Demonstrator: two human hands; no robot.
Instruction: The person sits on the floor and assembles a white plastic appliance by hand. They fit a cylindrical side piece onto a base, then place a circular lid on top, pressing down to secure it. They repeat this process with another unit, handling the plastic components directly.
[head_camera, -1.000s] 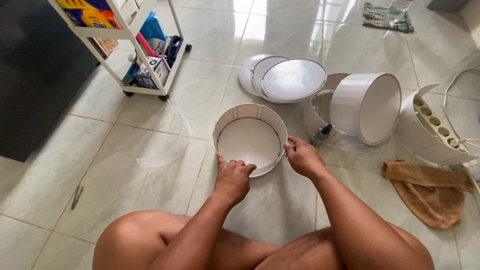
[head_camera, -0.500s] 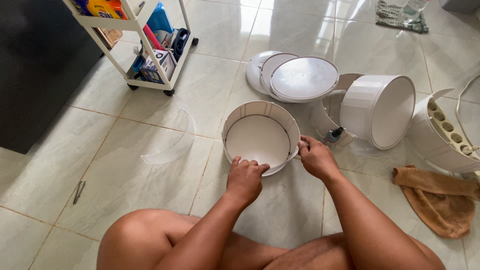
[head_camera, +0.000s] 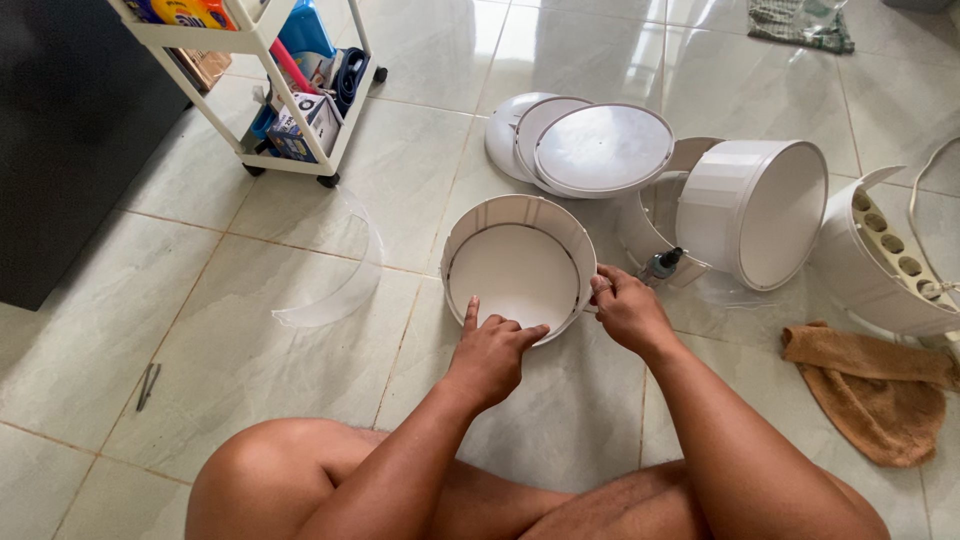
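A round white plastic drum section (head_camera: 520, 212) stands on the tiled floor in front of me, open side up, with a flat white bottom inside. My left hand (head_camera: 492, 352) rests on its near rim, index finger stretched onto the inner bottom. My right hand (head_camera: 628, 310) grips the rim at the right side, thumb over the edge. My bare knees fill the bottom of the view.
Beyond lie stacked white round lids (head_camera: 600, 148), a second white drum on its side (head_camera: 752, 212), a white perforated part (head_camera: 885, 262), a small tool (head_camera: 660, 265), a brown cloth (head_camera: 870, 385), a clear curved plastic sheet (head_camera: 345, 275) and pliers (head_camera: 148, 385). A white wheeled cart (head_camera: 270, 90) stands far left beside a black cabinet (head_camera: 60, 130).
My left hand has slid forward over the near rim, index finger now extended inside. My right hand keeps its grip on the right rim. The camera view has shifted slightly.
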